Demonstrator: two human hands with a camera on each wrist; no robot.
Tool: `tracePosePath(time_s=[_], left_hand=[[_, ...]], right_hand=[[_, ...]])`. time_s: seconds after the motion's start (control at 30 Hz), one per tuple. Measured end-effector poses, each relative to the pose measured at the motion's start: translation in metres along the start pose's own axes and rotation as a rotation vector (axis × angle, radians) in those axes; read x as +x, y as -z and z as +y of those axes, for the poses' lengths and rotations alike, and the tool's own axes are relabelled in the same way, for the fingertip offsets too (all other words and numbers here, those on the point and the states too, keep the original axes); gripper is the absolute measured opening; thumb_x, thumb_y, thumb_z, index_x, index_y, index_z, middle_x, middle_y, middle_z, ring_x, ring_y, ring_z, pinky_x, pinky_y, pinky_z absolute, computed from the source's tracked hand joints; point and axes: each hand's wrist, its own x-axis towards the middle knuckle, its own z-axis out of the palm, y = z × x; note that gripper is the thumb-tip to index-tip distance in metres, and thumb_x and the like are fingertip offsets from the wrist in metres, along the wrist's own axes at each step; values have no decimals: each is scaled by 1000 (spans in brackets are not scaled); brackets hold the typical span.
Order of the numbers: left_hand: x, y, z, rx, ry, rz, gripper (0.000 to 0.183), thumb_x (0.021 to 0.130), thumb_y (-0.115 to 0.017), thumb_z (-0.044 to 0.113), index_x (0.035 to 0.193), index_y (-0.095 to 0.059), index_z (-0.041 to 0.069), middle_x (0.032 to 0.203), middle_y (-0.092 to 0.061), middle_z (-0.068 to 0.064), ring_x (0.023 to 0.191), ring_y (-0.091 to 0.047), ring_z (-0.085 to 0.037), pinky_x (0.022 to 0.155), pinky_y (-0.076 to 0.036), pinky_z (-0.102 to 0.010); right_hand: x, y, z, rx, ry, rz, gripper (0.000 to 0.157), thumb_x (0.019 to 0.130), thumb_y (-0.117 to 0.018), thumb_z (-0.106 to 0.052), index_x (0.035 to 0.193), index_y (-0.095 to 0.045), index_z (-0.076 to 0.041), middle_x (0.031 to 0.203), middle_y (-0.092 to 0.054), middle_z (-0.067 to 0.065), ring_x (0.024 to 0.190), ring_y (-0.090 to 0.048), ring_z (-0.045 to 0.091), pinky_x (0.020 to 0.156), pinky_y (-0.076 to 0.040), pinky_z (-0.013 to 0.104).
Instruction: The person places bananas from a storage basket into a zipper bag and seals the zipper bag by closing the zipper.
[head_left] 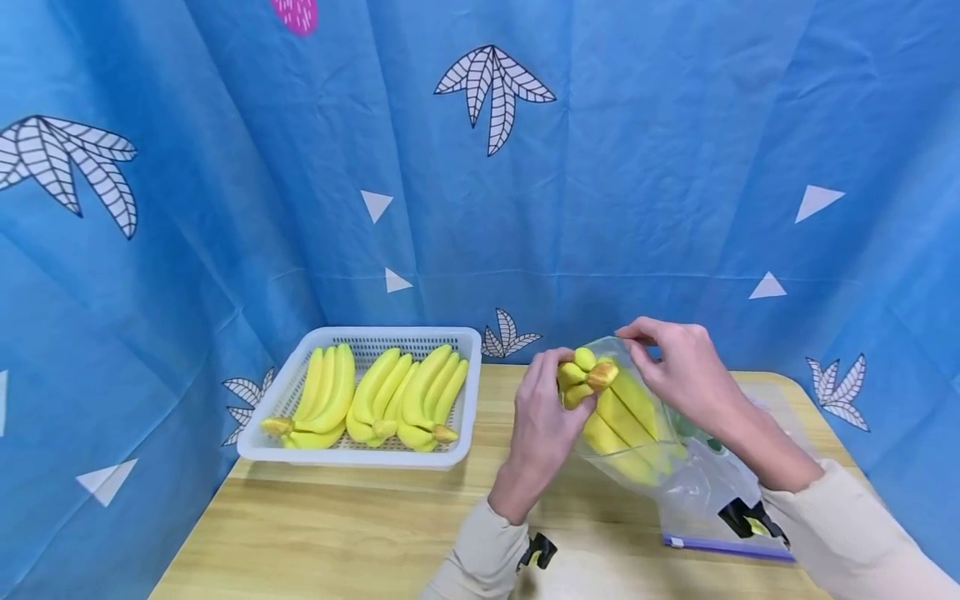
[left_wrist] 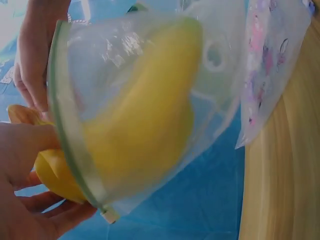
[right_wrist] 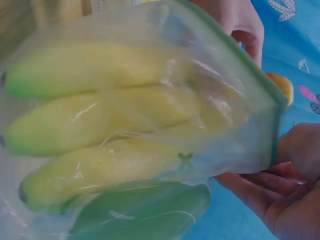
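Note:
A bunch of yellow bananas (head_left: 626, 421) lies mostly inside a clear zip bag (left_wrist: 115, 55), its brown stem end sticking out of the mouth. My left hand (head_left: 546, 412) grips the bunch near the stem, thumb and fingers around it. Along the bag's mouth runs a green zip strip (right_wrist: 278, 132), with a small slider at one end in the left wrist view. At the far side of the mouth, my right hand (head_left: 686, 371) pinches the bag's edge between thumb and fingers. Green tips of the bananas show through the plastic in the right wrist view.
To the left stands a white perforated basket (head_left: 337, 455) with three more banana bunches (head_left: 431, 387) in it. Beneath my right forearm, another clear bag with a purple zip strip (head_left: 731, 547) lies on the wooden table (head_left: 360, 533). A blue patterned curtain (head_left: 637, 208) hangs behind.

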Motion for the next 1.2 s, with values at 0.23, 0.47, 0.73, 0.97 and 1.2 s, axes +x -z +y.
tracePosePath(time_s=[0.23,0.47,0.73,0.97,1.2], left_hand=[[-2,-6,-8,93,-5,33,56,63,-98,8,102,-58,7,107,-56,-3,99,-59,-18,94,-54,-23],[-20,-21,-31,31,84,109,55,63,-97,9,98,-55,7,103,-54,-3,94,-59,-16,90,-56,-24],[-32,-35,-38,-83,41,184,53,61,-96,0,97,-58,5,108,-60,-6,102,-66,-21,99,-53,-25],[-33,-40,-36,-97,-96,192,45,65,-94,1,95,-61,3,111,-61,-8,102,-67,-21,99,-53,-23],[-38,-41,-42,104,-73,131,45,66,-96,5,100,-67,7,113,-62,-7,107,-64,-20,102,-50,-23]], right_hand=[[-12,-6,6,-4,7,3,13,93,-68,2,104,-75,-1,99,-76,15,78,-73,26,63,-63,41],[-26,-31,12,-26,-42,83,11,92,-68,4,99,-76,3,93,-76,18,83,-75,34,63,-63,43],[-40,-49,17,64,-103,215,11,96,-68,0,102,-76,0,95,-77,16,87,-75,34,64,-63,45],[-47,-49,16,91,-162,293,11,96,-70,-5,104,-78,-3,97,-78,14,91,-75,34,64,-63,44],[-44,-48,0,157,-116,300,13,96,-70,-3,105,-79,-4,99,-78,12,90,-76,30,67,-55,11]])
